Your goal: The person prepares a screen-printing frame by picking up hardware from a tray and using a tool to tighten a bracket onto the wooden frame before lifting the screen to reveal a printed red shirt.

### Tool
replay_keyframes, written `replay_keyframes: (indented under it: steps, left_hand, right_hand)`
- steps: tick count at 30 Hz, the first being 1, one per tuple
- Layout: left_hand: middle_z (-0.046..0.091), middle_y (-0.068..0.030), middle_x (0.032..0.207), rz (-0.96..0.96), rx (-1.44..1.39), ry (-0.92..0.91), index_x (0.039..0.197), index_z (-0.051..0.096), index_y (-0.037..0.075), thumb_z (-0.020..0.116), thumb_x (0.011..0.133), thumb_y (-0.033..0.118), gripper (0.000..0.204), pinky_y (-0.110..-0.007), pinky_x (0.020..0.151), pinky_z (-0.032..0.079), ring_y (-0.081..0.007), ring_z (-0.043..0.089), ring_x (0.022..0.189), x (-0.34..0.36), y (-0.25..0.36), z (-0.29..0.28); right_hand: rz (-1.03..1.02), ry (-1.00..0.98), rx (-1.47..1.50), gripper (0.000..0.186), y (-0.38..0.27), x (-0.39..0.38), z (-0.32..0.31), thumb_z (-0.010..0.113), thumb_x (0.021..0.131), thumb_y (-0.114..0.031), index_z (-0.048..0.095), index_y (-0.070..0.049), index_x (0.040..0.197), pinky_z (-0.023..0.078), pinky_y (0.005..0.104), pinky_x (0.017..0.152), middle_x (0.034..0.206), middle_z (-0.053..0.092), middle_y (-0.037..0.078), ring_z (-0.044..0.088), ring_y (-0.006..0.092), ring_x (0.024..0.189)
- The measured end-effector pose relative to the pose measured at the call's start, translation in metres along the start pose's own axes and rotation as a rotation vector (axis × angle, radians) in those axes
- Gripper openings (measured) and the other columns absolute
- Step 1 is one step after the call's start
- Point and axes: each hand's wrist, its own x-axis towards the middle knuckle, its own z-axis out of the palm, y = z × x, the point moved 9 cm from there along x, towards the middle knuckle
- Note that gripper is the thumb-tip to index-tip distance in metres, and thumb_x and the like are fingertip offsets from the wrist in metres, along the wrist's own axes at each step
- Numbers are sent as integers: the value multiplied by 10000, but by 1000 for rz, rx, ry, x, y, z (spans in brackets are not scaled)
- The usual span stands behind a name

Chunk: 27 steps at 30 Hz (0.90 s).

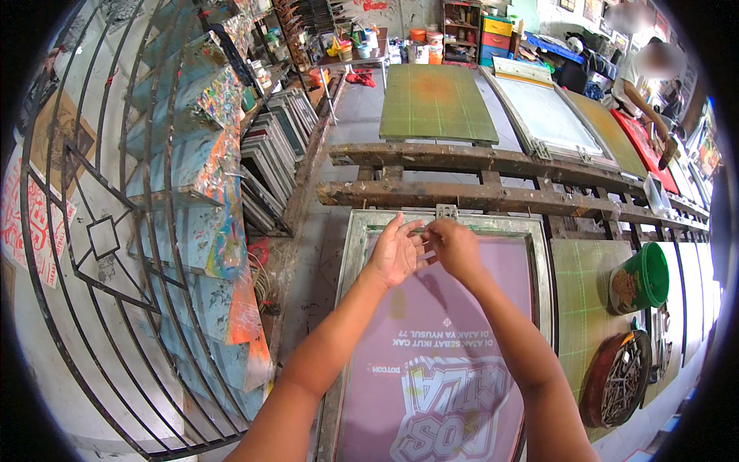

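Before me lies a screen-printing frame (543, 286) with a pale, worn rim and purple mesh (385, 323) that carries light lettering seen upside down. A metal hinge clamp (446, 209) sits at the middle of its far rim. Just on the near side of that clamp, my left hand (396, 252) is held palm up over the mesh, its fingers spread. Close beside it, my right hand (457, 251) has its fingers curled and pinched together near the left fingertips. Whatever the right fingers hold, if anything, is hidden.
Dark wooden rails (477, 196) run beyond the frame. On the right stand a green bucket (650, 276) and a round tray (616, 381) of small metal parts. Stacked screens (279, 138) and a metal grille (108, 296) fill the left. Another person (643, 92) works far right.
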Motion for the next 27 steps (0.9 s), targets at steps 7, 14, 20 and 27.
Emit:
replay_keyframes:
  steps: [7,14,20,27]
  left_hand:
    - [604,-145,1244,625,1476,295,1295,525,28,681,866,413,597,-414,947,463,-299,582,1139,26,46,-13]
    - [506,-141,1374,624,2079,269,1405,466,74,746,696,587,919,-461,1091,274,-296,404,1323,56,39,3]
    - [533,-108,1344,481,2132,264,1417,480,140,731,658,653,950,-446,1082,274,-274,421,1293,65,33,5]
    - [587,-118,1283,463,2067,245,1409,501,207,710,689,624,858,-446,1067,285,-287,498,1238,69,39,3]
  right_hand:
    - [361,373,679,94,125,23,-27,621,907,-93,645,-2,903,446,259,620,779,637,23,537,89,666]
    - [414,430,766,61,162,2,-30,644,861,-54,662,-5,893,391,221,601,756,595,-10,483,58,671]
    - [457,405,755,161,168,-2,-30,671,891,-105,688,20,990,405,216,600,756,612,2,510,66,662]
    - [418,286,682,160,159,14,-20,653,881,-55,705,39,999,490,254,698,847,696,67,627,115,758]
